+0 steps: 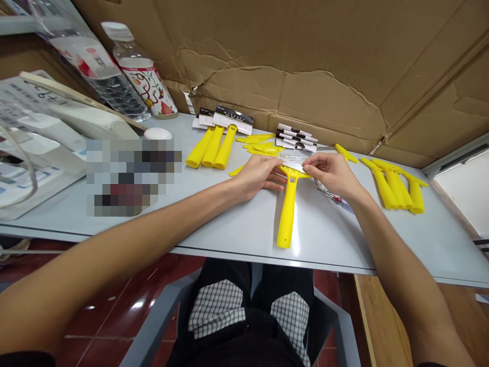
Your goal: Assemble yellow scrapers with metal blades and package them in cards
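Observation:
A yellow scraper (287,214) lies on the grey table in front of me, its handle toward me. Across its head is a flat silvery metal blade (293,163). My left hand (256,178) pinches the left end of the blade between thumb and fingers, other fingers stretched beside the scraper head. The thumb and fingertips of my right hand (331,171) close on the blade's right end. Behind my hands are several flat yellow strips (263,148) and a stack of black-and-white cards (296,138). Whether the blade is seated in the head I cannot tell.
Yellow scrapers with header cards (225,148) lie at left; several yellow scrapers without cards (389,191) are at right. A metal chain with a purple-tipped item (338,200) lies by my right wrist. Bottles (147,84) and a white mouse (158,133) stand left; cardboard (324,56) walls the back.

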`<control>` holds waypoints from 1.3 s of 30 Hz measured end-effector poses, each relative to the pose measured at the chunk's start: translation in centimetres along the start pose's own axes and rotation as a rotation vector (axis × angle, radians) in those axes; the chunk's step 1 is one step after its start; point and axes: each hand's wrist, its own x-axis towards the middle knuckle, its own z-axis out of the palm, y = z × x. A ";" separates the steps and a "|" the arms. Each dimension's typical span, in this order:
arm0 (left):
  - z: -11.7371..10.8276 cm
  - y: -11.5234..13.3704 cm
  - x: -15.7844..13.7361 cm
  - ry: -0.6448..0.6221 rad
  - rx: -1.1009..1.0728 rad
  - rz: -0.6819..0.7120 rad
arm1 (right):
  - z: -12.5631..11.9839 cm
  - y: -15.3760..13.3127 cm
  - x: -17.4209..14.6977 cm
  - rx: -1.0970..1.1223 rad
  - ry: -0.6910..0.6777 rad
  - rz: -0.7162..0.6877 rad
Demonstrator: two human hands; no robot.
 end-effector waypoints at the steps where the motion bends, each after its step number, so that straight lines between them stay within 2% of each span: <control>1: 0.0 0.0 0.0 0.009 0.004 -0.003 | 0.0 0.0 0.0 -0.008 0.005 -0.005; 14: 0.3 0.4 -0.3 0.076 0.024 -0.015 | 0.3 -0.2 -0.1 0.014 0.059 -0.028; 19: 0.5 0.2 -0.4 0.087 0.029 -0.001 | -0.4 -0.5 -0.2 0.036 -0.035 0.090; 22: 0.5 0.2 -0.4 0.084 0.039 0.001 | -0.7 -0.7 -0.2 0.060 -0.047 0.153; 33: 0.2 0.2 -0.1 0.083 -0.020 -0.012 | -0.6 -0.2 0.0 0.186 0.048 0.158; 39: 0.4 0.1 -0.1 0.128 -0.023 0.010 | -0.7 -0.5 -0.2 0.162 -0.025 0.218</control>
